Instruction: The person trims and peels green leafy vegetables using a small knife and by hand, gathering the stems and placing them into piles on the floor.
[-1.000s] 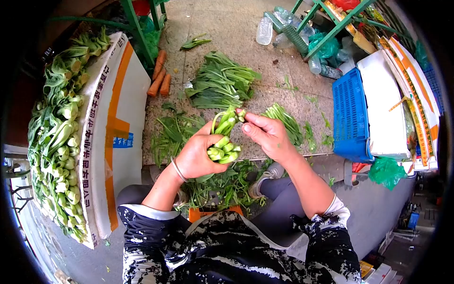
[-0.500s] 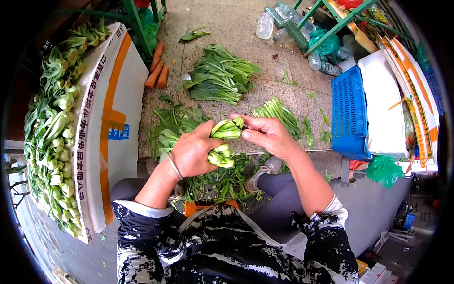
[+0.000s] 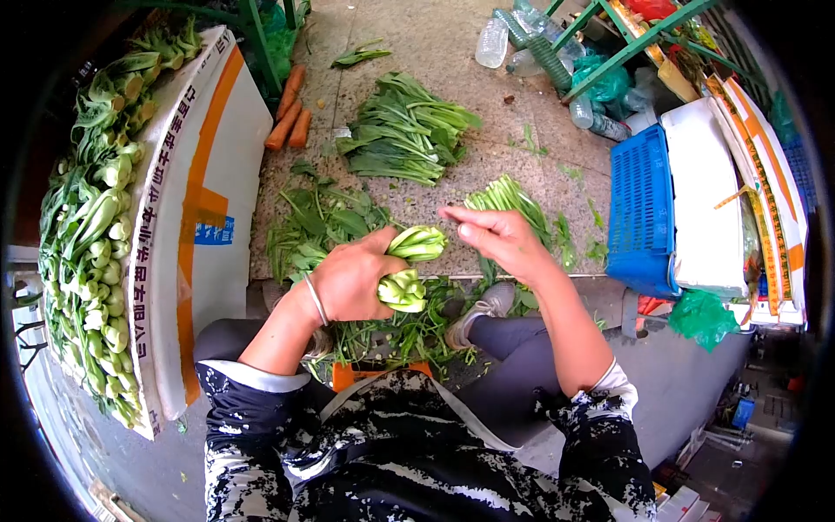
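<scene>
My left hand [image 3: 352, 277], with a bracelet at its wrist, is closed around bok choy [image 3: 420, 243]. The pale green stalk ends stick out in two clusters on the hand's right side; the leaves are mostly hidden. Just right of these stalks is my right hand [image 3: 503, 242], its index finger and thumb stretched out and no object visible between them. Beyond it lies a bundle of trimmed green stalks [image 3: 509, 202]. Loose leaves [image 3: 326, 217] are heaped past my left hand, and a larger pile of leafy greens [image 3: 404, 130] rests farther back.
A white foam box [image 3: 222, 157] stands at left, with rows of bok choy [image 3: 96, 261] beside and on it. Carrots [image 3: 285, 117] lie near its far corner. On the right are a blue plastic crate [image 3: 642, 209] and plastic bottles [image 3: 491, 43]. Scraps [image 3: 383, 335] litter the ground between my feet.
My right hand has drawn back slightly to the right, off the upper bok choy stalks it was touching. My left hand keeps its grip, shifted only slightly.
</scene>
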`<state>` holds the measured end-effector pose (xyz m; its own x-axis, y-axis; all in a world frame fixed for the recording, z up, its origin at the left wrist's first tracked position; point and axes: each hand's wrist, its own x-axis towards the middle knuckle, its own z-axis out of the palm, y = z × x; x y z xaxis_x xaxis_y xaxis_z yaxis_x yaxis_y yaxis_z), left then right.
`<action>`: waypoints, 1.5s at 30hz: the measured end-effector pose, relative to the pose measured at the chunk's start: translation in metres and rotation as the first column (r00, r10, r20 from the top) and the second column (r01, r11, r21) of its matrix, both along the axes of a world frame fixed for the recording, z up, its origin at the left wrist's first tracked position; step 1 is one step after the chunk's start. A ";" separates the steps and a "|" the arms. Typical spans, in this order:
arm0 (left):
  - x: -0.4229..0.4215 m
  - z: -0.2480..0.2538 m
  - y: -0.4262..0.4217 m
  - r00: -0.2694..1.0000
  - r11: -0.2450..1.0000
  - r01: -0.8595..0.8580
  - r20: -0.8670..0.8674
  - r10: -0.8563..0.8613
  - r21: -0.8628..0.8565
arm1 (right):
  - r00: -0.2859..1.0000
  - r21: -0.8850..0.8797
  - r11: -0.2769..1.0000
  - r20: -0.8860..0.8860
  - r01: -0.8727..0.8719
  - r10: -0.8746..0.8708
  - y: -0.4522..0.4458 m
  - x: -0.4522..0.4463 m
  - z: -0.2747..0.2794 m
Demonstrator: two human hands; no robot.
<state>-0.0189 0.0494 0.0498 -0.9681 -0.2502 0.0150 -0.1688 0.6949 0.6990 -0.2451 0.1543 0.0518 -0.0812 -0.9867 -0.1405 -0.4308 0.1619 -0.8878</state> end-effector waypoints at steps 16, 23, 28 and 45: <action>0.004 -0.007 0.007 0.991 0.994 0.094 0.098 -0.089 -0.056 | 0.910 0.239 0.933 0.381 -0.270 0.166 0.010 0.012 -0.014; 0.001 -0.011 0.008 0.993 0.986 0.115 -0.050 -0.110 0.117 | 0.570 0.425 0.875 0.788 -0.231 -0.232 0.015 0.006 -0.015; -0.001 -0.008 0.008 0.993 0.986 0.090 -0.091 -0.078 0.139 | 0.653 0.379 0.924 0.712 -0.052 -0.256 0.009 0.009 -0.003; -0.002 -0.009 0.004 0.976 0.849 0.032 -0.199 0.087 0.527 | 0.892 -0.138 0.964 0.426 0.227 -0.149 0.005 0.033 0.012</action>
